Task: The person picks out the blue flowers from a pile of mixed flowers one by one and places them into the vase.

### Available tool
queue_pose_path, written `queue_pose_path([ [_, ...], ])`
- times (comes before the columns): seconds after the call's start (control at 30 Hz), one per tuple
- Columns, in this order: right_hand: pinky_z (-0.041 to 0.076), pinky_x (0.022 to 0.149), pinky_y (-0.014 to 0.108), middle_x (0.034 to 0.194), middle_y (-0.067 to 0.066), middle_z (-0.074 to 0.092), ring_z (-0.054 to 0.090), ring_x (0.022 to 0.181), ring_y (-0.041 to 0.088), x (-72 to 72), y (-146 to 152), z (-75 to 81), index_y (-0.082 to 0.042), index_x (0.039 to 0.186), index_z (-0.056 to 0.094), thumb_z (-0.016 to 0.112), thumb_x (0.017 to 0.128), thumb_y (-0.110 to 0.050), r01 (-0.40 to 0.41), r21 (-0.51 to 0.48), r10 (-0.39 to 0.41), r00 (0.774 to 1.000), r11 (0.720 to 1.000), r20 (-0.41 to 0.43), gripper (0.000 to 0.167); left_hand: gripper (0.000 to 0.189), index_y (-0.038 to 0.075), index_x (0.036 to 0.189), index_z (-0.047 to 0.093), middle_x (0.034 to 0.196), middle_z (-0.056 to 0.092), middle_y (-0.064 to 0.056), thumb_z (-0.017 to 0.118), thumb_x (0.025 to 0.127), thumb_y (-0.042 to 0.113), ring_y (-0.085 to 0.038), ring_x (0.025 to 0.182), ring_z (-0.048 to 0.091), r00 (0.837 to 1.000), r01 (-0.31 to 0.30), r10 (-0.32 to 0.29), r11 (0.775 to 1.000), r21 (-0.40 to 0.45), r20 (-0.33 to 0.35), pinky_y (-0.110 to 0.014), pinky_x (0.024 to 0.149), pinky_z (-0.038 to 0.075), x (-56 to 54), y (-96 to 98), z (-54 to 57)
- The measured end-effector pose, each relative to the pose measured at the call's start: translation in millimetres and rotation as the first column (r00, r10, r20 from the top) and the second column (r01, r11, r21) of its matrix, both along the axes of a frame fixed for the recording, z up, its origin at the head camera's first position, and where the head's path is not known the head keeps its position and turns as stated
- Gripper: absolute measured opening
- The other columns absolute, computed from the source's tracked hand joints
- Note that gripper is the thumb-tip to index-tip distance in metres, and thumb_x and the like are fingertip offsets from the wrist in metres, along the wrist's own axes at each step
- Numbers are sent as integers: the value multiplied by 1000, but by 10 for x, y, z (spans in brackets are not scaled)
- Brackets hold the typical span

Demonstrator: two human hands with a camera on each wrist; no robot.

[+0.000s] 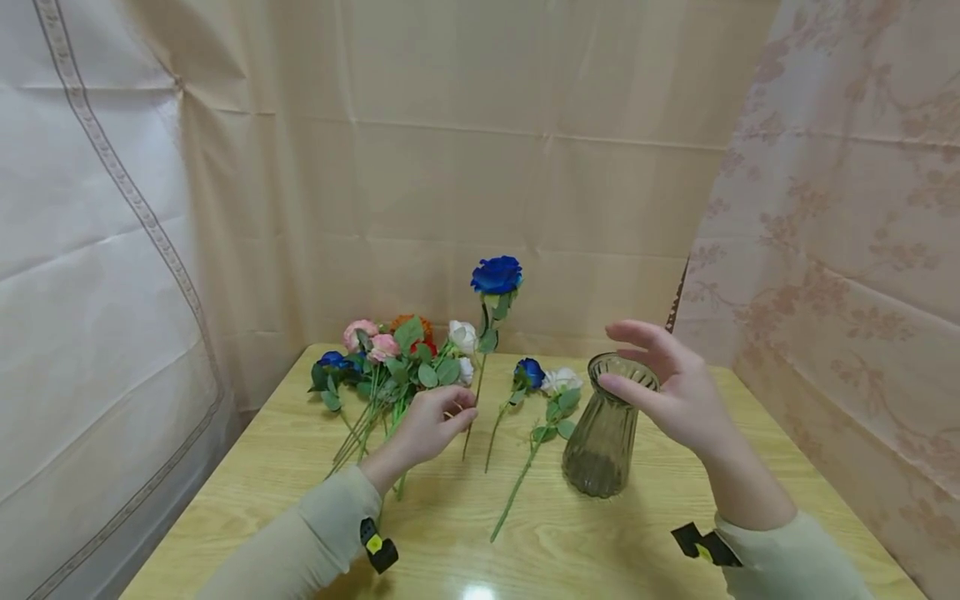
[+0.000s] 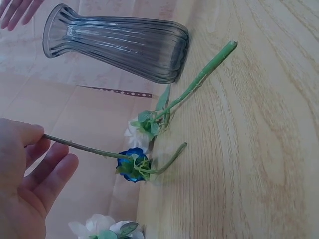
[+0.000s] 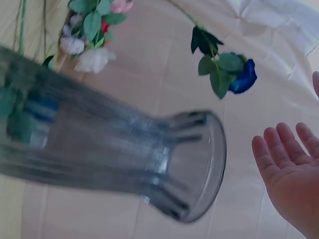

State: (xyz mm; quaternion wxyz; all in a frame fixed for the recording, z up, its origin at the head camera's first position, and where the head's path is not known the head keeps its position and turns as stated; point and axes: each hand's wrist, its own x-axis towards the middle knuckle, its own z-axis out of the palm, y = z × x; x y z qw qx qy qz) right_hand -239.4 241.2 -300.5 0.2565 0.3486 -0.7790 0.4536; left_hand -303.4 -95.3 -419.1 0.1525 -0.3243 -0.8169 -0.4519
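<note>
My left hand (image 1: 431,423) pinches the stem of a blue rose (image 1: 497,276), which stands upright with its bloom high above the table. In the left wrist view, the lower stem (image 2: 82,148) sticks out past the thumb and fingers. A smoky ribbed glass vase (image 1: 600,454) stands on the right part of the table. My right hand (image 1: 686,404) hovers by its rim, fingers and thumb spread; the right wrist view shows a gap between the palm (image 3: 294,184) and the rim (image 3: 217,159). The vase's mouth is partly hidden by the thumb in the head view.
A second blue rose (image 1: 529,374) and a white rose (image 1: 561,382) lie between the left hand and the vase. Left of them is a pile of pink, orange, red and white flowers (image 1: 384,347), with another blue rose (image 1: 333,360). Curtains hang around the wooden table (image 1: 285,500).
</note>
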Motion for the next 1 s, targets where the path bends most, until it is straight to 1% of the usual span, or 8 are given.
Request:
queue_pose_path([
  [0.13, 50, 99, 31, 135, 5, 61, 61, 122, 16, -30, -149, 11, 0, 137, 57, 77, 86, 8, -33, -2, 33, 999, 999, 31, 55, 7, 8, 102, 73, 91, 71, 1, 72, 96, 8, -10, 77, 67, 1000, -7, 7, 1000, 4, -24, -28, 67, 57, 0, 1, -3],
  [0.33, 49, 101, 33, 134, 6, 62, 60, 124, 23, -61, -319, -46, 0, 137, 57, 75, 90, 2, -94, -14, 95, 990, 996, 109, 50, 6, 10, 102, 74, 88, 71, 4, 72, 97, 10, -6, 71, 66, 1000, -8, 8, 1000, 12, 6, -28, 62, 56, 18, -5, -38],
  [0.43, 50, 100, 34, 133, 9, 62, 60, 124, 25, -82, -375, -93, -1, 137, 57, 72, 93, 2, -145, -50, 151, 976, 988, 160, 47, 6, 10, 102, 74, 88, 71, 4, 72, 97, 11, -6, 71, 66, 1000, -5, 5, 1000, 19, 5, -28, 61, 56, 19, -2, -44],
  [0.53, 51, 98, 35, 132, 13, 62, 60, 123, 23, -103, -446, -154, 3, 137, 55, 69, 95, 4, -192, -89, 207, 957, 977, 202, 44, 6, 11, 102, 74, 88, 71, 5, 72, 97, 12, -6, 70, 66, 1000, -6, 5, 1000, 26, 7, -28, 61, 56, 22, -2, -45],
  [0.6, 51, 98, 34, 131, 15, 62, 60, 123, 21, -116, -494, -199, 6, 136, 54, 67, 96, 3, -209, -106, 228, 948, 972, 224, 42, 6, 11, 102, 74, 88, 71, 4, 72, 97, 12, -7, 70, 66, 1000, -4, 3, 1000, 30, 8, -28, 60, 56, 29, -6, -49],
  [0.73, 51, 98, 33, 130, 17, 62, 60, 122, 23, -162, -572, -279, 6, 136, 54, 67, 97, 1, -221, -127, 248, 934, 967, 259, 42, 7, 12, 103, 75, 87, 72, 1, 72, 97, 14, -6, 70, 66, 1000, 9, -9, 999, 30, 7, -28, 59, 55, 37, -18, -65],
  [0.8, 52, 98, 34, 130, 16, 62, 60, 123, 27, -193, -602, -311, 4, 137, 54, 68, 97, -1, -219, -134, 249, 928, 966, 277, 42, 8, 12, 104, 75, 87, 73, -1, 72, 98, 14, -6, 70, 66, 1000, 18, -18, 999, 28, 5, -27, 60, 55, 40, -23, -73],
  [1.0, 53, 96, 33, 131, 12, 63, 58, 124, 37, -277, -676, -402, -3, 138, 55, 71, 98, -11, -186, -127, 219, 910, 974, 352, 43, 8, 12, 104, 75, 86, 73, 4, 72, 97, 13, -6, 70, 66, 1000, 14, -14, 999, 28, 1, -28, 60, 56, 52, -20, -83],
])
